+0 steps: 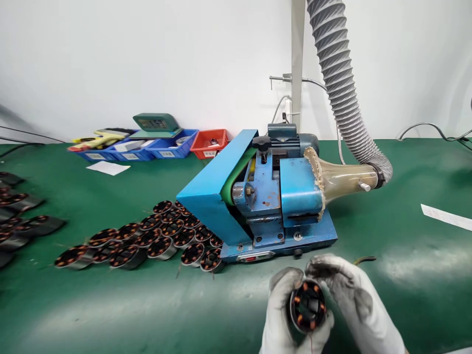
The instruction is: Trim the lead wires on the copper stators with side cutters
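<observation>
My left hand [277, 314], in a white glove with grey-stained fingers, grips a round motor stator [308, 306] with a metal outer ring and copper coils inside. The stator's open face is turned up toward me, and a thin reddish wire hangs from its lower edge. Bent fingers of my right hand [352, 295], also gloved, are at the stator's upper right rim; what is between their tips is hidden. Just beyond both hands stands a blue belt sander [265, 196] with a green belt [236, 178].
Rows of stators [162, 247] stand left of the sander, with more stators [22, 221] at the far left. Blue bins [169, 151] and a red bin [209, 145] line the back. A grey hose [337, 78] rises from the sander's right. Paper [446, 216] lies at right.
</observation>
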### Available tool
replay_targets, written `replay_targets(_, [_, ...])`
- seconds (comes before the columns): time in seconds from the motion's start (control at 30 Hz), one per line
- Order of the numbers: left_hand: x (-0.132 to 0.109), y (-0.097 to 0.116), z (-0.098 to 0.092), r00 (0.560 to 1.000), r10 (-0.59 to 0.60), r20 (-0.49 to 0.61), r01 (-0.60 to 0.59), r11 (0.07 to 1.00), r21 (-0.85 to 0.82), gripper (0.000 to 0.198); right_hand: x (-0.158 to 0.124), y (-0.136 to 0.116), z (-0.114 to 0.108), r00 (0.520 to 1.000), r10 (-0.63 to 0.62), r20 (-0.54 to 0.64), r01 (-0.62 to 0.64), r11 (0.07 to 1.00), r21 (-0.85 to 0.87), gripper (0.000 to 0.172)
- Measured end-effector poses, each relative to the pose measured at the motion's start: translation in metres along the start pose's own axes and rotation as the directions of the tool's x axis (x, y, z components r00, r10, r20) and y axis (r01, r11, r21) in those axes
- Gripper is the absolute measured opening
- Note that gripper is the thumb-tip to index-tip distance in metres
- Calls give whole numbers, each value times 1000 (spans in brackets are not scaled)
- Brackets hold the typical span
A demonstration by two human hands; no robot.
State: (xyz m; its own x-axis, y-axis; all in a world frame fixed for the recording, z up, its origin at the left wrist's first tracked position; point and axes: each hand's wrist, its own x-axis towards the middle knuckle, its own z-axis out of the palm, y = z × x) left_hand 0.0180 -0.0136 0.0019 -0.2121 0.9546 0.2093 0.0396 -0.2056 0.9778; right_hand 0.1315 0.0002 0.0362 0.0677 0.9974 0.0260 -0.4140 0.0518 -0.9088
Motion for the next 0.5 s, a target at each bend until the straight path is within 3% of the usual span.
replay_targets(0.07, [11,-7,6,984,-168,-59,162,982,-93,50,1,14,8,998,-54,-44,46,986,-158,52])
replay_targets(0.17, [30,-9,17,922,-381,-64,348,891,-291,44,11,31,18,984,-22,-178,-28,962,-273,56])
replay_targets(0.3, [50,-1,35,901,-433,20,403,820,-408,37,32,35,22,959,-43,-280,-54,942,-331,42])
replay_targets(0.5, [64,1,52,906,-417,74,397,776,-491,38,48,20,25,942,-99,-320,-28,928,-370,30])
